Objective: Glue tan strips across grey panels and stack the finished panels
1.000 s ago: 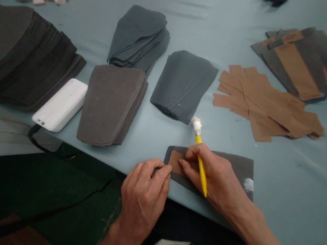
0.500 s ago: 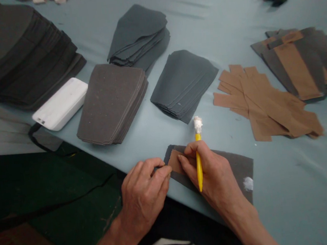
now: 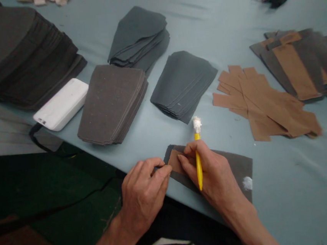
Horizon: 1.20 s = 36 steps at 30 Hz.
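Note:
A dark grey panel [image 3: 237, 165] lies near the table's front edge, with a brown strip [image 3: 175, 161] across its left end and a white glue smear [image 3: 247, 183] at its right. My left hand [image 3: 147, 191] is closed, thumb and fingertips pinched at the strip's left edge. Between the fingers of my right hand [image 3: 212, 168] is a yellow glue brush [image 3: 199, 165], its white-coated tip pointing away from me. The right thumb and index finger also touch the strip, and this hand hides part of the panel.
Stacks of dark panels [image 3: 111, 100] and grey-green pieces [image 3: 184, 82] stand beyond my hands. A white power bank [image 3: 62, 103] with a black cable sits left. To the right lie loose brown strips [image 3: 266, 105] and panels bearing strips [image 3: 297, 71]. The table edge [image 3: 106, 157] slopes past my left hand.
Both hands stay at the strip in nearly the same pose. The whole view has shifted very slightly; nothing else has visibly moved.

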Each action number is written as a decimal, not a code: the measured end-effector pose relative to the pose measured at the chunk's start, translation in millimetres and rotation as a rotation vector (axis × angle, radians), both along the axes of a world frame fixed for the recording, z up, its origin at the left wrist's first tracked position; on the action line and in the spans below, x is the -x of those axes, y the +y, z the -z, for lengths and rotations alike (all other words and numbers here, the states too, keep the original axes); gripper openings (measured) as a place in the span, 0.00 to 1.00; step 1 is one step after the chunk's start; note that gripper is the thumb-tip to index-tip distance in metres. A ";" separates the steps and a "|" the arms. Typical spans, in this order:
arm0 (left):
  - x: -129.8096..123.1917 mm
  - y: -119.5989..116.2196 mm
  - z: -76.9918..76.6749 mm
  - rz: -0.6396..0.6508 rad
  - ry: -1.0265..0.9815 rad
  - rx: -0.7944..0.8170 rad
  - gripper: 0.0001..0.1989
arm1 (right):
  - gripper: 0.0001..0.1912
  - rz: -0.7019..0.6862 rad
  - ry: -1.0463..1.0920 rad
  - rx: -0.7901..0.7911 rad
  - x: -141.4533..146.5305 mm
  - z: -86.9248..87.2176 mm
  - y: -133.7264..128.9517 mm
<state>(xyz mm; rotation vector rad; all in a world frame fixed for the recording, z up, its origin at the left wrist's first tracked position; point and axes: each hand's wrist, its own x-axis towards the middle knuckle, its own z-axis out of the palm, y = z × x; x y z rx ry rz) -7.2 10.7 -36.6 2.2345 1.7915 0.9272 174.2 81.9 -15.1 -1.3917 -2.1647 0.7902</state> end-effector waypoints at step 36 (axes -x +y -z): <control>9.2 13.1 -10.5 0.044 -0.068 0.080 0.08 | 0.05 -0.031 -0.010 0.048 -5.4 2.8 5.1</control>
